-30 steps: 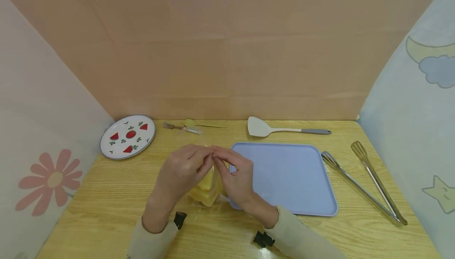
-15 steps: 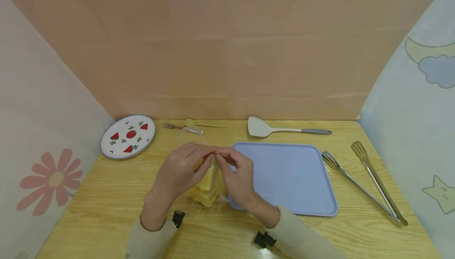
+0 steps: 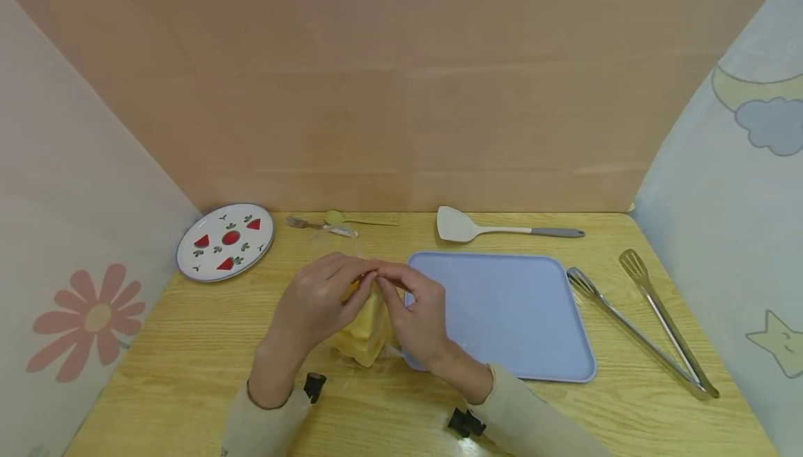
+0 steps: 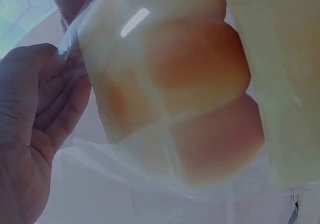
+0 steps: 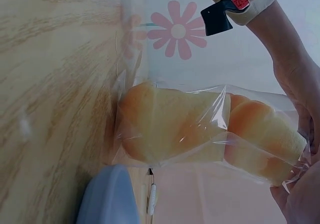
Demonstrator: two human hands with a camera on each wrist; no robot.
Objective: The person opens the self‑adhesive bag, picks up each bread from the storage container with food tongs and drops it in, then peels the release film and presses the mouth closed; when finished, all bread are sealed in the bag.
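Pieces of golden-brown bread (image 5: 185, 124) stand inside a clear plastic bag (image 5: 220, 111) on the table, seen sideways in the right wrist view. In the head view the pale yellow bread (image 3: 362, 331) shows between and below the hands, left of the tray. My left hand (image 3: 316, 300) pinches the top of the bag between thumb and fingers. My right hand (image 3: 420, 314) pinches the bag's top as well, its fingertips touching those of the left. The glossy film and rounded bread (image 4: 195, 59) fill the left wrist view. The bag's gathered mouth is mostly hidden by the fingers.
A blue tray (image 3: 502, 318) lies right of the bag. Metal tongs (image 3: 652, 345) stand open beyond it. A white spatula (image 3: 461, 226), a fork (image 3: 304, 223) and a yellowish spoon (image 3: 335, 217) lie at the back. A watermelon-patterned plate (image 3: 216, 234) sits back left.
Both hands stay at the top of the bag with only slight shifts of the fingers. The left wrist has moved a little left. The bread and tray stay in place.
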